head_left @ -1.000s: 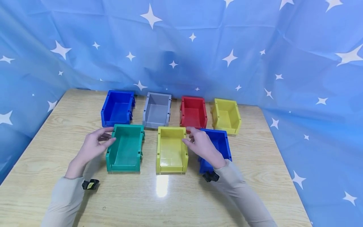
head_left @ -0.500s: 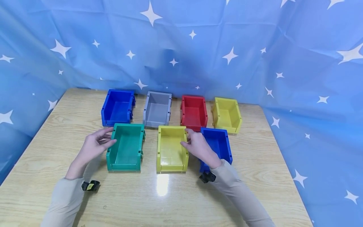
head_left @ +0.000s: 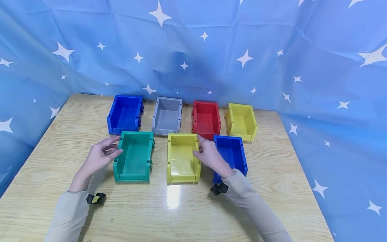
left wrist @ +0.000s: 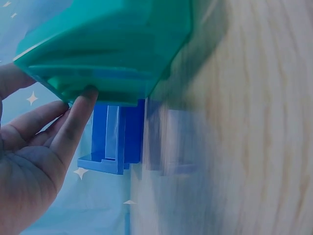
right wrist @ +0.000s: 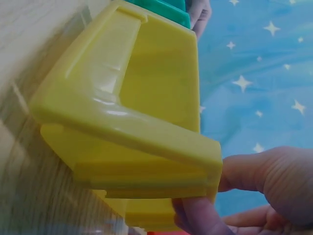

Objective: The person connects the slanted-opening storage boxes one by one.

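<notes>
My left hand [head_left: 98,157] is at the left wall of a green storage bin [head_left: 135,156]. Its thumb reaches over the rim and its other fingers lie against the outside, as the left wrist view shows. To the right, my right hand [head_left: 210,155] grips the right wall of a yellow storage bin [head_left: 182,161]. The thumb goes behind that wall, and a finger presses under the outer lip in the right wrist view. Both bins stand side by side with a gap between them, their low fronts facing me. No contents show in either one.
Behind stands a row: a blue bin [head_left: 125,116], a grey bin [head_left: 167,117], a red bin [head_left: 207,119] and another yellow bin [head_left: 241,121]. A second blue bin [head_left: 231,154] sits partly under my right forearm. A starry blue cloth [head_left: 193,50] hangs behind the wooden table [head_left: 151,215].
My right hand has shifted slightly left, and its thumb has come over the yellow bin's right rim. The left hand and the bins look unmoved.
</notes>
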The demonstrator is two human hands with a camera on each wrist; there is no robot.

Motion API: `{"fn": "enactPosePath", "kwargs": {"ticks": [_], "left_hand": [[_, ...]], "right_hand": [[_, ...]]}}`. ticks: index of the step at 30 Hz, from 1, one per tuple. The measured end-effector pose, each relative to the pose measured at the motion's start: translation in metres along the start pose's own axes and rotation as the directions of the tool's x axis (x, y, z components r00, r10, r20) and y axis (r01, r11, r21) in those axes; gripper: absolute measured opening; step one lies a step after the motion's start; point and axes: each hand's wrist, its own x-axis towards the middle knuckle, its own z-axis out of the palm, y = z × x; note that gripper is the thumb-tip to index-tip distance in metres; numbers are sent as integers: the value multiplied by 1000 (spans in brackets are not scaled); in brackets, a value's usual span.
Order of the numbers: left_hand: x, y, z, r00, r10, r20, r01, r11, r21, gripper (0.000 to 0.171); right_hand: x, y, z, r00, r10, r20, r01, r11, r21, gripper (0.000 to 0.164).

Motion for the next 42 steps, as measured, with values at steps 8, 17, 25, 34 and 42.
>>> {"fn": "enactPosePath", "kwargs": {"ticks": [8,17,25,34,42], "left_hand": [[0,0,0,1000,-10,4,10,1000,-9,44],[-1,0,0,1000,-16,6,17,1000,-26,44],[-1,0,-1,1000,-10,3,11,999,-44,44],[0,-2,-1,1000,-13,5,14,998,-58,44],[1,-2,-1,1000,-15,5,16,999,-50,44]], "right_hand": [[1,2,3,998,9,-60,-3,995,98,66],[3,4,5,988,29,-150,-3,986,169,62],[1,3,2,977,10,-214,43,970,240,59],[4,-10,0,968,79,-237,10,936,351,60],[8,-21,0,964,95,-247,10,920,392,58]]}}
